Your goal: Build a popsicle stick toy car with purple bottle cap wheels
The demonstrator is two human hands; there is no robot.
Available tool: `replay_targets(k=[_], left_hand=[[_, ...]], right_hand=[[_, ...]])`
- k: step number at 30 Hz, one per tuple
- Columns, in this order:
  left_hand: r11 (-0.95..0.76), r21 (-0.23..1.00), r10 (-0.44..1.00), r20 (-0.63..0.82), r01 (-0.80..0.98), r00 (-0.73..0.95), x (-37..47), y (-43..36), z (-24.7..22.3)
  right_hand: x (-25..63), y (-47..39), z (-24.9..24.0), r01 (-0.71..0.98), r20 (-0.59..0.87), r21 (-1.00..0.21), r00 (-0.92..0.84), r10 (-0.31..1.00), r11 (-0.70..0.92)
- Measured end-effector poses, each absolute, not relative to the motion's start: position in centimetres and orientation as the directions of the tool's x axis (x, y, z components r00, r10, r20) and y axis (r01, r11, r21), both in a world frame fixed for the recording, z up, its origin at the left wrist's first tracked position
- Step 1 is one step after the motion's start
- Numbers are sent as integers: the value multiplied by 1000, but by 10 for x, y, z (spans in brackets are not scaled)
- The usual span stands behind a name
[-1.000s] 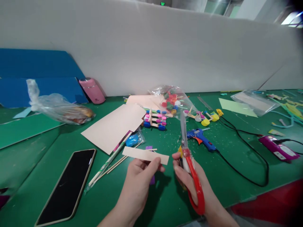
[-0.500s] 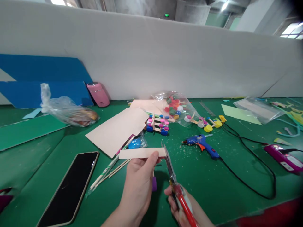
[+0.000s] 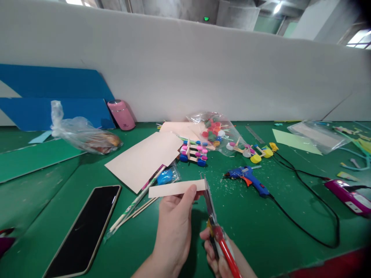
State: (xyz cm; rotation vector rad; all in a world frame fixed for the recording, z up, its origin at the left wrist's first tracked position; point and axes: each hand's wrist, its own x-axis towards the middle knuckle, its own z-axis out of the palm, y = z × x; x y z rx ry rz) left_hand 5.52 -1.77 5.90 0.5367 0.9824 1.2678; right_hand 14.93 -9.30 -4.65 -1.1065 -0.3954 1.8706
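Note:
My left hand (image 3: pixel 175 224) pinches a narrow pale paper strip (image 3: pixel 171 189) between thumb and fingers, held level above the table. My right hand (image 3: pixel 217 251) is closed around red-handled scissors (image 3: pixel 211 208). Their blades point up and away, set at the strip's right end; I cannot tell how far they are parted. Beyond the strip lie a large pale sheet (image 3: pixel 145 158) and a blue item in a clear packet (image 3: pixel 165 176). Wrapped chopsticks (image 3: pixel 127 210) rest to the left of my left hand. Farther back stands a small wheeled model (image 3: pixel 193 152) of sticks and coloured pieces.
A phone (image 3: pixel 84 231) lies at the left. To the right are a blue glue gun (image 3: pixel 249 179) with its black cable and a purple power socket (image 3: pixel 348 195). A pink bottle (image 3: pixel 121 114), a plastic bag (image 3: pixel 87 135) and a bag of coloured caps (image 3: pixel 214 131) sit near the white partition (image 3: pixel 185 69).
The strip and my left hand have shifted slightly right, and the strip's right end tilts up a little more. The scissors stay at that end. The purple piece below my left hand is hidden now.

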Motion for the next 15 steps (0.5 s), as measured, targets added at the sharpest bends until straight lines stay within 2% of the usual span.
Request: replay_targets(k=[5, 15], left_hand=[[266, 796, 946, -323, -543, -9, 59, -16, 57], [268, 807, 948, -319, -527, -6, 58, -19, 56]], right_hand=[[153, -93, -39, -568, -617, -540, -236, 751, -622], [155, -93, -22, -593, -661, -483, -236, 713, -644]])
